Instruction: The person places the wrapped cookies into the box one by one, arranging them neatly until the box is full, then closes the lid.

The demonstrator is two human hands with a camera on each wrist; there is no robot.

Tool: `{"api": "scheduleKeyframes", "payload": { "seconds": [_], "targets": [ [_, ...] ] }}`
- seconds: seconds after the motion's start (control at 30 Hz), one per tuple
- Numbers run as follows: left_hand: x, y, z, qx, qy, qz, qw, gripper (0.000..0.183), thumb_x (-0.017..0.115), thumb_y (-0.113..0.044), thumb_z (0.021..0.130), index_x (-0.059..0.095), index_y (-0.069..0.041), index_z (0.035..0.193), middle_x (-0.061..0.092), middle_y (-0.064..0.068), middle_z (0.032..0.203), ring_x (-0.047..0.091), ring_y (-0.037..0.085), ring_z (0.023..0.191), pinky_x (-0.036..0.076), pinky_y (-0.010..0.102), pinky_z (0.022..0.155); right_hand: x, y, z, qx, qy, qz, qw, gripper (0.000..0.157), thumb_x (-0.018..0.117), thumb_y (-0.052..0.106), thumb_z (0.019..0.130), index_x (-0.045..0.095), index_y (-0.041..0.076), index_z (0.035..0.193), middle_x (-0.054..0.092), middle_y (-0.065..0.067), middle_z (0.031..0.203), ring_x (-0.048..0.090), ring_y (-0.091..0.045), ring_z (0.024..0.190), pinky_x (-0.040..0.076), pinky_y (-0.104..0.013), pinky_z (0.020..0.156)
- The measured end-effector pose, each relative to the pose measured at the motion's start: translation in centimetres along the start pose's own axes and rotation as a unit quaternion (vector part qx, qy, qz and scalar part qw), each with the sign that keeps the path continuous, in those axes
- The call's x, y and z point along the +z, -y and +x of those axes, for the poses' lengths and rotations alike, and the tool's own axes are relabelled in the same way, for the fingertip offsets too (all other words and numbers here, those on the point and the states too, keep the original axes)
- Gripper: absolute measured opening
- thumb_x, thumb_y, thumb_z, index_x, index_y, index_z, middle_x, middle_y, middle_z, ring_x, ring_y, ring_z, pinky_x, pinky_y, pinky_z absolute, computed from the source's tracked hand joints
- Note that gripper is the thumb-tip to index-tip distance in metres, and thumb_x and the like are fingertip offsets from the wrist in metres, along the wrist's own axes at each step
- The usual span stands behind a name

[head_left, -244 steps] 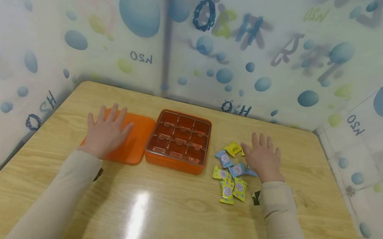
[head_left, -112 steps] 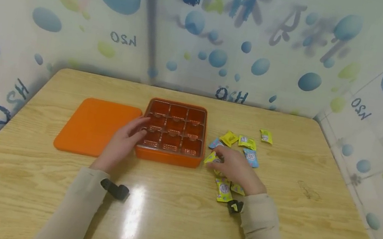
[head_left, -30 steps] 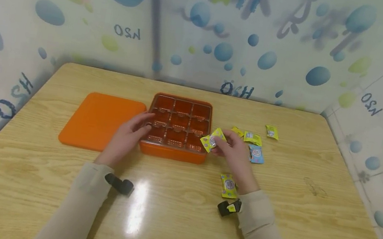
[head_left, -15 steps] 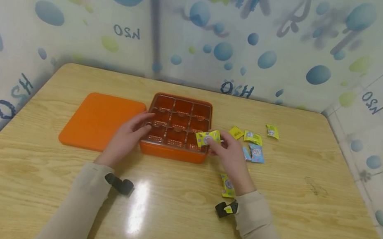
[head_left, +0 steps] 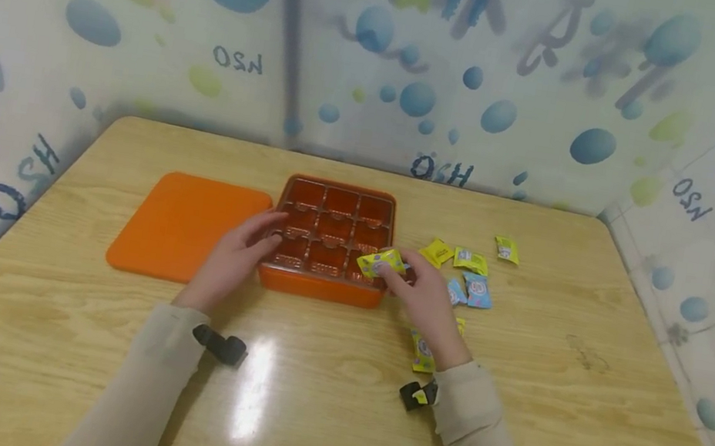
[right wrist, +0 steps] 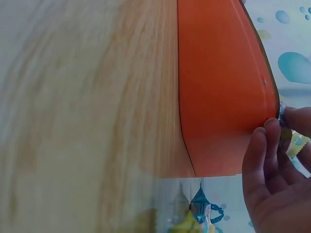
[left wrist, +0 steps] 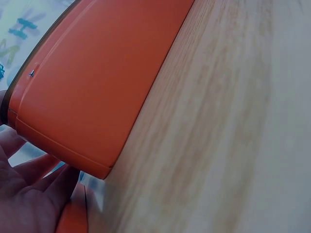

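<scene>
In the head view my right hand (head_left: 425, 300) pinches a small yellow wrapped candy (head_left: 381, 263) over the right front compartment of the orange box (head_left: 319, 287). The box has a clear insert divided into several square compartments. My left hand (head_left: 232, 258) holds the box's left side, thumb and forefinger at the rim. From the left wrist, the left hand's fingers (left wrist: 36, 170) reach around the box's end wall. In the right wrist view, the lower fingers of my right hand (right wrist: 282, 179) lie against the box's wall, with yellow wrapper (right wrist: 297, 145) showing between fingers and thumb.
An orange lid (head_left: 188, 227) lies flat to the left of the box. Right of it are blue candies (head_left: 478, 290) and yellow candies (head_left: 471, 260), one yellow candy (head_left: 506, 249) farther back. Another yellow candy (head_left: 424, 352) lies partly behind my right wrist. A patterned wall (head_left: 372, 132) borders the table's back.
My hands have come in from lying spread; the left took hold of the box. My right hand picked up a yellow candy and carried it left and lower over the box's right front corner.
</scene>
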State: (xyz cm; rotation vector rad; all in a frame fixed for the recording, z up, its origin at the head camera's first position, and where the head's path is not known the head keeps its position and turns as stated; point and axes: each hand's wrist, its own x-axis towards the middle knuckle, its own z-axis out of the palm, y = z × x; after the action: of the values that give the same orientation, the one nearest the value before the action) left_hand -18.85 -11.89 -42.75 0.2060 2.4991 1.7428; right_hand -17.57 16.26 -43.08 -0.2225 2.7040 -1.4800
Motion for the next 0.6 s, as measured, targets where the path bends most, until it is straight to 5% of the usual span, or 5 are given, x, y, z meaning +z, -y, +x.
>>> {"api": "scheduleKeyframes", "payload": {
  "seconds": [0.27, 0.47, 0.6],
  "targets": [
    [-0.1, -0.2, 0.1, -0.003, -0.007, 0.013, 0.9999, 0.041, 0.048, -0.02, 0.093, 0.042, -0.015, 0.133, 0.024, 0.005, 0.145, 0.019, 0.023, 0.132, 0.016, 0.048, 0.105, 0.1, -0.1, 0.2, -0.051, 0.003, -0.059, 0.997, 0.04, 0.051, 0.045, 0.087, 0.055, 0.022, 0.119, 0.054, 0.008, 0.115, 0.054, -0.009, 0.083, 0.048, -0.028, 0.07],
    [0.0, 1.9, 0.7, 0.0, -0.005, 0.019, 0.9998, 0.042, 0.05, -0.031, 0.091, 0.043, -0.026, 0.132, 0.025, -0.003, 0.145, 0.02, 0.019, 0.131, 0.016, 0.048, 0.105, 0.2, -0.4, 0.0, -0.06, 0.005, -0.075, 0.995, 0.038, 0.05, 0.045, 0.087, 0.056, 0.024, 0.117, 0.054, 0.01, 0.112, 0.053, -0.009, 0.081, 0.047, -0.027, 0.068],
    [0.0, 0.4, 0.2, 0.005, -0.005, 0.006, 1.0, 0.041, 0.049, -0.022, 0.092, 0.043, -0.018, 0.132, 0.025, 0.003, 0.145, 0.021, 0.023, 0.131, 0.017, 0.048, 0.105, 0.1, -0.2, -0.1, -0.066, 0.006, -0.075, 0.995, 0.036, 0.051, 0.043, 0.087, 0.056, 0.023, 0.116, 0.055, 0.009, 0.109, 0.054, -0.008, 0.081, 0.048, -0.027, 0.067]
  ]
}}
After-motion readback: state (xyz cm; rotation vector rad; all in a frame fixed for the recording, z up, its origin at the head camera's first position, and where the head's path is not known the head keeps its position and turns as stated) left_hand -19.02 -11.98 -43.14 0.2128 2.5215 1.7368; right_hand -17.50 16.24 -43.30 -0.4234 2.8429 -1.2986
